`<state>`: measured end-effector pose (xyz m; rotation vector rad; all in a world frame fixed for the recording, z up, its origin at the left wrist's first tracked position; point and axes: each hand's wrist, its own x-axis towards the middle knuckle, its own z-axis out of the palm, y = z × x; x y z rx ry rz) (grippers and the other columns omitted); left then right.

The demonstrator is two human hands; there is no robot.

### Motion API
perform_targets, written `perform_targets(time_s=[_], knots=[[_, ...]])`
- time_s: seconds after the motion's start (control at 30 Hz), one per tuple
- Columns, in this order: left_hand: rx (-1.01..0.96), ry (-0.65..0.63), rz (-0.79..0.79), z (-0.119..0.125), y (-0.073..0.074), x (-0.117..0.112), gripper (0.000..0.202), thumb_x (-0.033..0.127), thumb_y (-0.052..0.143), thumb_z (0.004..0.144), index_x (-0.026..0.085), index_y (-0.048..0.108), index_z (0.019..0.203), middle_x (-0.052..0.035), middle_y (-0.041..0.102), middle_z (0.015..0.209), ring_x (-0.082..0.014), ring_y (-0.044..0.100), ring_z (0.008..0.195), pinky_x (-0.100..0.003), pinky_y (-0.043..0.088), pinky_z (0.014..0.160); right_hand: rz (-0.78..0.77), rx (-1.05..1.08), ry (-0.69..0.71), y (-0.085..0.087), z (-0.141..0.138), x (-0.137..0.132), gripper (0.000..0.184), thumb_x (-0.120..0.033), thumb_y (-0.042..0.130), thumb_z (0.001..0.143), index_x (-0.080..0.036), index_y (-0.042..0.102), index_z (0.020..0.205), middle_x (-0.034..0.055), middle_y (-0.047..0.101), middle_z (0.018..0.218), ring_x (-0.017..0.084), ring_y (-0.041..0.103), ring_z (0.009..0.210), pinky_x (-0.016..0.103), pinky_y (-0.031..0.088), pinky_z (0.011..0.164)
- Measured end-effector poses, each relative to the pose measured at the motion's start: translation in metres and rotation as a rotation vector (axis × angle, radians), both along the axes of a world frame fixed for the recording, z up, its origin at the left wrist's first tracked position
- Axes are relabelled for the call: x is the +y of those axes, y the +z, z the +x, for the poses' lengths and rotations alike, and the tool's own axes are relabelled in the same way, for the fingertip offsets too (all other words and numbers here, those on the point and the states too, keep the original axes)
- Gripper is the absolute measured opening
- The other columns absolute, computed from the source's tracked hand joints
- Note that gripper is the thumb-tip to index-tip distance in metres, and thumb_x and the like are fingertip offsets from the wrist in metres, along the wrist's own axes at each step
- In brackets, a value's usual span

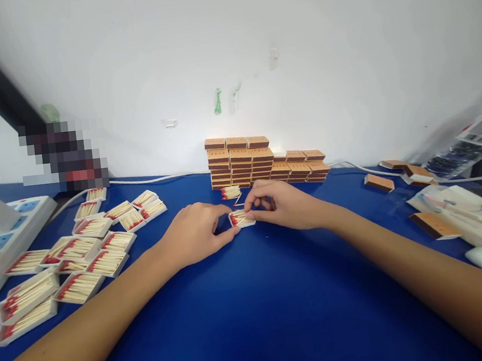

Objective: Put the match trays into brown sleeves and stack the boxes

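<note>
Near the middle of the blue table lies a small white matchbox tray (242, 224) filled with red-headed matches. My left hand (198, 231) steadies its left end between thumb and index finger. At the tray's right end, the thumb and index finger of my right hand (284, 202) are pinched close over the matches; whatever lies between the fingertips is hidden. Just behind the tray is a small pile of loose matches (230, 192), with a few lying askew at its right side.
Stacked brown matchboxes (242, 166) stand against the white wall. Several match-filled trays (80, 286) spread across the left, beside a white power strip (14, 239). On the right are loose matchboxes (379, 182), a tissue pack (477, 219) and a white cable (356, 171).
</note>
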<state>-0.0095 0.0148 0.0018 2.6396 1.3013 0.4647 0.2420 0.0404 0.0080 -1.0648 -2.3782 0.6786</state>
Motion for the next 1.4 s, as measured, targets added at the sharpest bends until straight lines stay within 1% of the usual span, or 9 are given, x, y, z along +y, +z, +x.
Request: perform_targets(time_s=[0.2, 0.33, 0.5, 0.67, 0.8, 0.9, 1.0, 1.23, 1.4], knots=[[0.003, 0.005, 0.002, 0.0, 0.0, 0.001, 0.033, 0.046, 0.066, 0.096, 0.024, 0.078, 0.117, 0.0024, 0.066, 0.065, -0.016, 0.057, 0.057, -0.029, 0.033, 0.059, -0.051, -0.018, -0.005, 0.002, 0.0, 0.001, 0.014, -0.033, 0.071, 0.094, -0.02, 0.074, 0.089, 0.0009, 0.062, 0.081, 0.015, 0.052, 0.069, 0.028, 0.042, 0.064], [0.01, 0.01, -0.007, 0.0, 0.0, 0.0, 0.034, 0.045, 0.066, 0.096, 0.024, 0.078, 0.119, 0.0025, 0.066, 0.065, -0.0165, 0.058, 0.058, -0.029, 0.034, 0.059, -0.067, -0.047, 0.001, -0.002, -0.001, 0.003, 0.016, -0.031, 0.065, 0.098, -0.019, 0.07, 0.089, 0.0015, 0.064, 0.082, 0.016, 0.054, 0.071, 0.029, 0.041, 0.064], [0.018, 0.003, -0.002, 0.0, 0.0, -0.001, 0.033, 0.045, 0.065, 0.097, 0.024, 0.078, 0.119, 0.0019, 0.066, 0.066, -0.0171, 0.059, 0.059, -0.029, 0.034, 0.06, 0.01, -0.055, -0.023, -0.01, -0.005, 0.0, 0.019, -0.032, 0.059, 0.103, -0.02, 0.066, 0.09, 0.0033, 0.062, 0.09, 0.017, 0.056, 0.078, 0.03, 0.043, 0.071], [0.021, 0.002, -0.003, 0.001, 0.002, 0.0, 0.032, 0.045, 0.065, 0.097, 0.024, 0.078, 0.118, 0.0016, 0.067, 0.066, -0.0171, 0.059, 0.059, -0.03, 0.035, 0.059, 0.06, -0.026, -0.052, -0.013, -0.008, -0.002, 0.014, -0.027, 0.061, 0.102, -0.021, 0.067, 0.091, 0.003, 0.061, 0.09, 0.017, 0.057, 0.078, 0.031, 0.045, 0.071], [0.025, 0.001, -0.009, 0.002, 0.003, -0.001, 0.034, 0.045, 0.065, 0.097, 0.023, 0.078, 0.119, 0.0017, 0.067, 0.066, -0.017, 0.059, 0.058, -0.03, 0.036, 0.06, 0.156, 0.034, -0.149, -0.018, -0.007, 0.005, 0.009, -0.024, 0.064, 0.099, -0.02, 0.07, 0.093, 0.0031, 0.061, 0.088, 0.017, 0.056, 0.076, 0.032, 0.046, 0.072], [0.023, 0.005, -0.02, 0.002, 0.003, -0.002, 0.036, 0.046, 0.064, 0.097, 0.023, 0.078, 0.121, 0.0017, 0.067, 0.066, -0.0173, 0.06, 0.058, -0.031, 0.037, 0.06, 0.16, -0.037, -0.205, -0.025, -0.006, 0.01, 0.006, -0.023, 0.066, 0.098, -0.019, 0.069, 0.093, 0.0045, 0.061, 0.092, 0.018, 0.057, 0.078, 0.032, 0.045, 0.073], [0.022, 0.006, -0.018, 0.001, 0.002, -0.003, 0.038, 0.048, 0.063, 0.098, 0.023, 0.078, 0.122, 0.0015, 0.067, 0.067, -0.0179, 0.06, 0.06, -0.031, 0.037, 0.06, 0.134, -0.121, -0.198, -0.028, -0.006, 0.011, 0.011, -0.022, 0.061, 0.101, -0.019, 0.066, 0.092, 0.0053, 0.061, 0.093, 0.019, 0.057, 0.08, 0.033, 0.043, 0.073], [0.021, 0.01, -0.022, 0.001, 0.003, -0.002, 0.036, 0.047, 0.065, 0.097, 0.024, 0.078, 0.121, 0.0018, 0.066, 0.066, -0.0174, 0.059, 0.059, -0.03, 0.036, 0.06, 0.167, -0.111, -0.211, -0.017, -0.002, 0.007, 0.013, -0.023, 0.057, 0.103, -0.02, 0.061, 0.092, 0.0072, 0.061, 0.095, 0.021, 0.058, 0.084, 0.034, 0.045, 0.077], [0.027, 0.005, -0.021, 0.002, 0.003, -0.003, 0.034, 0.047, 0.064, 0.097, 0.024, 0.078, 0.118, 0.0016, 0.066, 0.066, -0.0174, 0.058, 0.058, -0.03, 0.034, 0.059, 0.1, -0.081, -0.088, -0.005, -0.003, -0.003, 0.014, -0.026, 0.057, 0.104, -0.021, 0.063, 0.093, 0.0056, 0.062, 0.094, 0.02, 0.058, 0.083, 0.033, 0.045, 0.074]])
